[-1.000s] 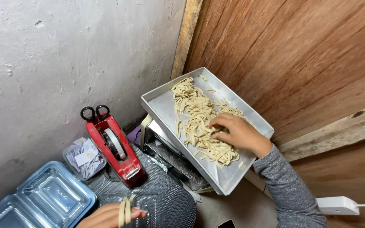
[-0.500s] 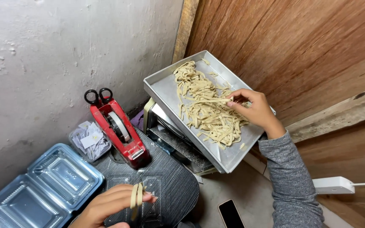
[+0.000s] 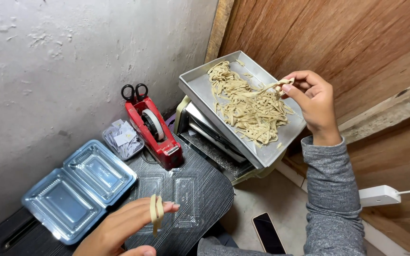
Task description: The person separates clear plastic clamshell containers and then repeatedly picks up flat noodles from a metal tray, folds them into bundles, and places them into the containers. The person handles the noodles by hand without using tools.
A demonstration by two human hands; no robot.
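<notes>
Now R hand (image 3: pixel 315 102) pinches noodles (image 3: pixel 250 106) over tray (image 3: pixel 198 85) (L hand (image 3: pixel 124 227) draped w/ strips (image 3: pixel 156 213)).

Right hand (image 3: pixel 312 102): raised, palm turned inward, thumb and fingertips pinched together; forearm in a grey speckled sleeve (image 3: pixel 333 189) running down to the lower edge. Left hand (image 3: pixel 129 223): low, palm down, fingers extended and loosely spread, wrist cut off by the frame.
</notes>
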